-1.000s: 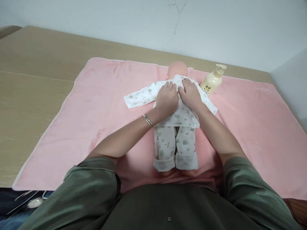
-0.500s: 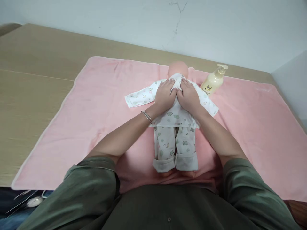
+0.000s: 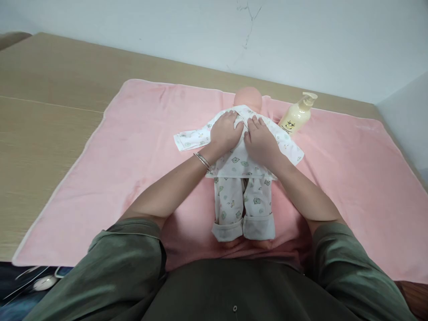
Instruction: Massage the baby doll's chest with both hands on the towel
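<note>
A baby doll [image 3: 248, 97] lies on a pink blanket [image 3: 147, 129], its head toward the wall and its feet toward me. It wears a white printed top [image 3: 239, 167] with long sleeves and matching trousers [image 3: 230, 203] with turned-up cuffs. My left hand [image 3: 226, 131] rests flat on the left side of the top's chest, fingers stretched out. On the other side my right hand [image 3: 261, 139] lies open on the cloth, fingers pointing toward the doll's head. The palms hide part of the top. Both hands touch the fabric without gripping it.
A pale yellow pump bottle [image 3: 295, 116] leans or stands just right of the doll's shoulder. The wooden table [image 3: 50, 111] runs left of the blanket and back to a white wall [image 3: 187, 31]. Small items, including a white rounded one [image 3: 45, 282], sit low at the left.
My hands have moved slightly apart across the chest of the top, the left one leftward and the right one a little down toward me. The cloth near the collar has shifted.
</note>
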The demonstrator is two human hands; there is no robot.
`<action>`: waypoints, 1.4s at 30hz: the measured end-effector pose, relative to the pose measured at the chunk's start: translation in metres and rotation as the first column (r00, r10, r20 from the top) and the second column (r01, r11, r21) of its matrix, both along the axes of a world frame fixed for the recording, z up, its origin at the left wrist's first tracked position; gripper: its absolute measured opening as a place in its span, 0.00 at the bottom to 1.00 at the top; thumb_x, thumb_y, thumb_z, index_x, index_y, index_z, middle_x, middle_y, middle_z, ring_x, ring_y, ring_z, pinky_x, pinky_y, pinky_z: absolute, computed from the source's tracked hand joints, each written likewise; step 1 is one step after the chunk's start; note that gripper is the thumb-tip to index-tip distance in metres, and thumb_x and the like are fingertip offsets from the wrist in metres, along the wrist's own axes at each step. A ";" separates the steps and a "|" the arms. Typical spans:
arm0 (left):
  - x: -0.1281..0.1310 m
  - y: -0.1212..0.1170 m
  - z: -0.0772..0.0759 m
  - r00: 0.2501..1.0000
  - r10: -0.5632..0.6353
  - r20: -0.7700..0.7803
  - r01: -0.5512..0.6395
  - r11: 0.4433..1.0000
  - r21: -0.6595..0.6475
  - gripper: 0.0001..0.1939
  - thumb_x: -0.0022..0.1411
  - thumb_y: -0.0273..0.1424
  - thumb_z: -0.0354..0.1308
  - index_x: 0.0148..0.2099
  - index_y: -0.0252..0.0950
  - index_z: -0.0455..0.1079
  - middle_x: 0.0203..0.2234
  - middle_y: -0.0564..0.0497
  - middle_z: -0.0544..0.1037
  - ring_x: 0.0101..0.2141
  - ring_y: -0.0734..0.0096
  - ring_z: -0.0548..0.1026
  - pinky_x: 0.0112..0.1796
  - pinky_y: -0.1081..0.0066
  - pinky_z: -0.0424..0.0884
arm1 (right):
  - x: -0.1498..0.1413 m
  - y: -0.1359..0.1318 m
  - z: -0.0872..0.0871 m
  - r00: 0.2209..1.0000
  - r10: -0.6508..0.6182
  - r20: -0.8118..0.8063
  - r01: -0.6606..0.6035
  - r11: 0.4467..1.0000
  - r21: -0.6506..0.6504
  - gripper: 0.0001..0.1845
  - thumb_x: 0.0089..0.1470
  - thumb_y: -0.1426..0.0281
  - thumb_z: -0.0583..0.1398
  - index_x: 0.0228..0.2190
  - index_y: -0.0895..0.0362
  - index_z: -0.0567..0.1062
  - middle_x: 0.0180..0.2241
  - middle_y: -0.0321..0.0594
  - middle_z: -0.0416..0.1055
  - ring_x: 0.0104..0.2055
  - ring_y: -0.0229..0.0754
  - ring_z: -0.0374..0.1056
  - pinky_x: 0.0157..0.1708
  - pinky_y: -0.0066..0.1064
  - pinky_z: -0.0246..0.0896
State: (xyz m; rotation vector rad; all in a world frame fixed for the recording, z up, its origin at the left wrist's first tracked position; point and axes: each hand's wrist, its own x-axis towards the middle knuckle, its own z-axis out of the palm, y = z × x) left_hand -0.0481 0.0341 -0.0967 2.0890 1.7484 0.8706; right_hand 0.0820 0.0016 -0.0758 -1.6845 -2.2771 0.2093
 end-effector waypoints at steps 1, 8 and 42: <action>-0.001 0.002 0.000 1.000 0.003 -0.003 -0.003 1.000 -0.021 0.25 0.66 0.34 0.46 0.61 0.32 0.67 0.62 0.42 0.70 0.63 0.56 0.65 0.65 0.56 0.60 | -0.001 -0.003 -0.001 1.000 0.017 0.000 -0.017 1.000 0.019 0.31 0.63 0.71 0.43 0.63 0.72 0.59 0.67 0.59 0.55 0.72 0.56 0.46 0.70 0.54 0.44; 0.013 -0.023 0.002 0.989 -0.044 -0.141 0.062 0.990 0.124 0.23 0.68 0.32 0.41 0.55 0.27 0.70 0.57 0.34 0.74 0.61 0.49 0.68 0.63 0.50 0.61 | 0.016 0.027 -0.009 0.997 -0.011 -0.081 0.013 0.999 0.033 0.29 0.64 0.66 0.44 0.62 0.65 0.62 0.67 0.53 0.57 0.71 0.54 0.50 0.69 0.55 0.47; 0.010 -0.013 -0.010 0.998 0.029 -0.053 -0.021 0.991 0.129 0.26 0.70 0.42 0.40 0.52 0.27 0.71 0.58 0.31 0.72 0.61 0.43 0.66 0.64 0.46 0.56 | 0.010 0.022 -0.011 0.998 -0.066 -0.015 0.067 0.994 0.090 0.32 0.64 0.64 0.43 0.61 0.72 0.62 0.65 0.61 0.59 0.69 0.56 0.53 0.68 0.53 0.48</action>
